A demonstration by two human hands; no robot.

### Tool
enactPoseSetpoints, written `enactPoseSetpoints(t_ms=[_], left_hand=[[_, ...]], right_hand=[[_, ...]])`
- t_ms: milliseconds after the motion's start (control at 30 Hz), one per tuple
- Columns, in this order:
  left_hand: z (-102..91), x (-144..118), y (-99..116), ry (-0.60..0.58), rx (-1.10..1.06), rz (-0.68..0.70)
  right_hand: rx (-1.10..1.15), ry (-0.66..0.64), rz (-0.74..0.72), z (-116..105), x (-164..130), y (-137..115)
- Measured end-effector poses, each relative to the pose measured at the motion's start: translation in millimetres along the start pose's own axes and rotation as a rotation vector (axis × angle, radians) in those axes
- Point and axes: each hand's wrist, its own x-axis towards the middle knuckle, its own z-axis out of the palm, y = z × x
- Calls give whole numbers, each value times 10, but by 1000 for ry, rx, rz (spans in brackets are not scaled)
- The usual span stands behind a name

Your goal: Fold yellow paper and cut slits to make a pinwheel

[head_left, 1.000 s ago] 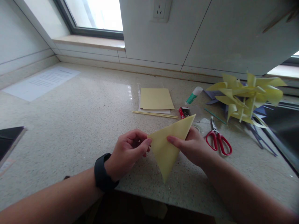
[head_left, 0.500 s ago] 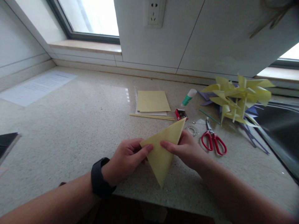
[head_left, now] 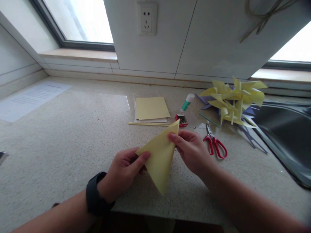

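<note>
A yellow sheet of paper point(head_left: 159, 158), folded into a triangle, is held up over the front part of the counter. My left hand point(head_left: 127, 168) pinches its left corner, thumb on top and the other fingers behind. Near the upper right corner my right hand point(head_left: 191, 149) grips the sheet between thumb and fingers. Red-handled scissors point(head_left: 213, 144) lie just right of my right hand. Behind the folded paper are a small red box of metal bits point(head_left: 181, 120) and thin wooden sticks point(head_left: 148, 124).
A stack of yellow paper point(head_left: 152, 108) lies at the back, with a glue stick point(head_left: 187, 103) to its right. Yellow paper pinwheels point(head_left: 235, 100) are piled near the sink point(head_left: 289, 129). A printed sheet point(head_left: 31, 98) rests at the far left.
My right hand has slid up along the paper's right edge towards the upper corner. My left hand keeps its corner. The whole view has shifted slightly.
</note>
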Motion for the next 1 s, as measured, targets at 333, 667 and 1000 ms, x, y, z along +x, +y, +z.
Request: enactPoseSetpoints(t_ms=[333,667,1000], left_hand=[[-13,-22,-45,11,61,-6],[-17,-35,-60,6,125,13],[-24,-57,-81,16,190,23]], right_hand=[[57,113,-45,40,10,-77],[123,190,-116,42,40,-141],[121,240,-166,40,34,-167]])
